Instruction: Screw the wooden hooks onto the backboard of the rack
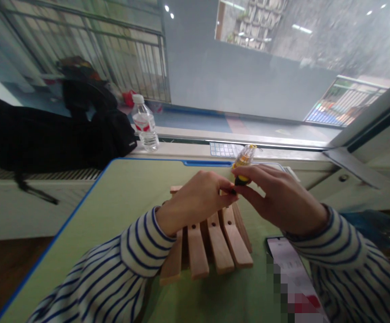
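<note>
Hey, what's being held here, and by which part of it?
What looks like a screwdriver with a clear yellow handle: the right hand grips its black collar, and the left hand pinches the dark end, partly hidden by the fingers.

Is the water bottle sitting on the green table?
No, the bottle stands on the window ledge, beyond the far edge of the table.
</note>
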